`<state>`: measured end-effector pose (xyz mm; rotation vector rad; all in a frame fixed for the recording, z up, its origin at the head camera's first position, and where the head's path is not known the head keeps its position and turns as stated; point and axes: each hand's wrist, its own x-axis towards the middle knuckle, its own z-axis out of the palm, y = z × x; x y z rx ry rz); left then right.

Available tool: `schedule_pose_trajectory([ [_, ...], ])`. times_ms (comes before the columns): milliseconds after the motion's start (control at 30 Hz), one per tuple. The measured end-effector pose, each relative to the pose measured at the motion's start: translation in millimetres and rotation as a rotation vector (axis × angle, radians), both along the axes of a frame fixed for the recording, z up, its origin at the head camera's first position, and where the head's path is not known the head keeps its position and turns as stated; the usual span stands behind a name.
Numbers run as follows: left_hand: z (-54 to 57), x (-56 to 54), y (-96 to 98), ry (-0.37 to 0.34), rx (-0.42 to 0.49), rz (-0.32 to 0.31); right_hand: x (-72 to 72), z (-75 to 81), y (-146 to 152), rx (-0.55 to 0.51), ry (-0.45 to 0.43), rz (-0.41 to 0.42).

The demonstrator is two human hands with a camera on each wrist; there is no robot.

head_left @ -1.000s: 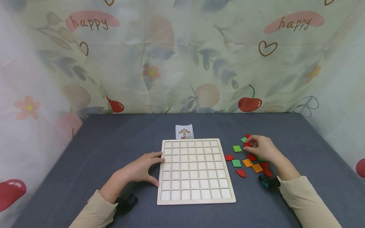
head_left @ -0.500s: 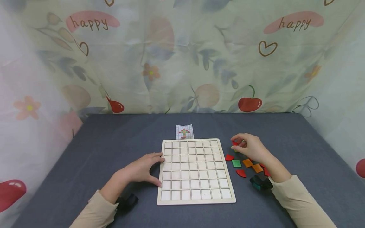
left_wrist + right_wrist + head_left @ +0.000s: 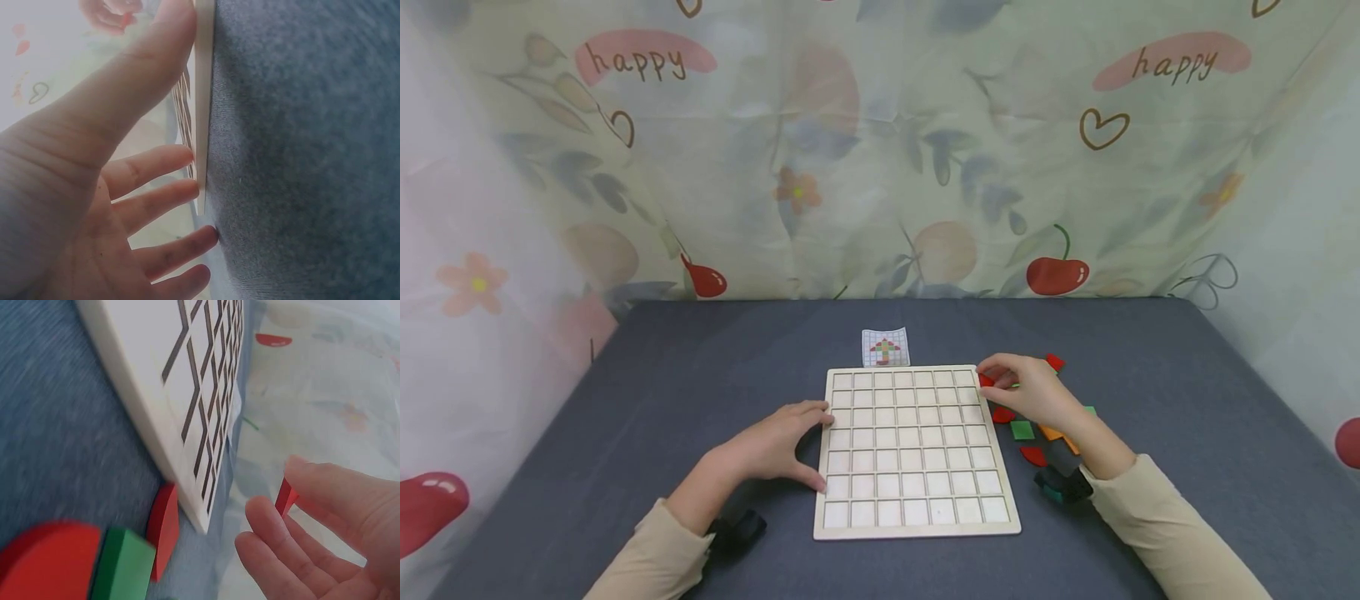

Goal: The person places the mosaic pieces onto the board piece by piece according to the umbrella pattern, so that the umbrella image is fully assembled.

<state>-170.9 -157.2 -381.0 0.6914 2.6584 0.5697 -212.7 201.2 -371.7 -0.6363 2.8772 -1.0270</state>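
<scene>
I note a screened-off tabletop station; whether home or studio, I cannot determine. A printed curtain (image 3: 880, 200) lettered "happy" spans the upper frame, and pale side panels (image 3: 497, 358) close the left and right edges. A dark, fabric-like table surface (image 3: 737, 354) fills the lower centre.

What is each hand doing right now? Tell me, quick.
Left hand: open, touching the left edge of the grid board.
Right hand: closed, pinching a red piece.

The right hand (image 3: 319, 534) pinched a red tile (image 3: 285, 497); right of the board (image 3: 140, 415) lay a green block (image 3: 125, 565) between red ones (image 3: 164, 528).
</scene>
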Motion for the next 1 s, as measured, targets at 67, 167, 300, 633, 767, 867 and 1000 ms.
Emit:
schedule_pose_trajectory([
  [67, 0.2, 0.2, 0.1, 0.002, 0.002, -0.002, -1.6, -0.8, -4.0, 0.001, 0.001, 0.016],
  [167, 0.3, 0.4, 0.1, 0.004, 0.003, -0.004, -3.3, -1.4, -11.1, -0.001, -0.001, 0.036],
  [300, 0.1, 0.2, 0.0, 0.001, 0.003, -0.002, -5.0, -1.6, -21.4, -0.003, -0.009, 0.052],
  [633, -0.6, 0.4, -0.3, -0.003, 0.009, -0.005, -11.2, -4.9, -37.6, -0.017, -0.044, 0.069],
  [767, -0.5, 0.2, -0.4, -0.005, 0.006, -0.003, -12.8, -6.1, -41.8, -0.033, -0.069, 0.083],
  [867, -0.6, 0.0, -0.5, -0.009, 0.004, 0.000, -13.2, -6.0, -46.3, -0.030, -0.085, 0.091],
  [1000, -0.6, -0.1, -0.6, -0.014, 0.001, 0.005, -14.9, -6.5, -53.8, -0.009, -0.088, 0.109],
])
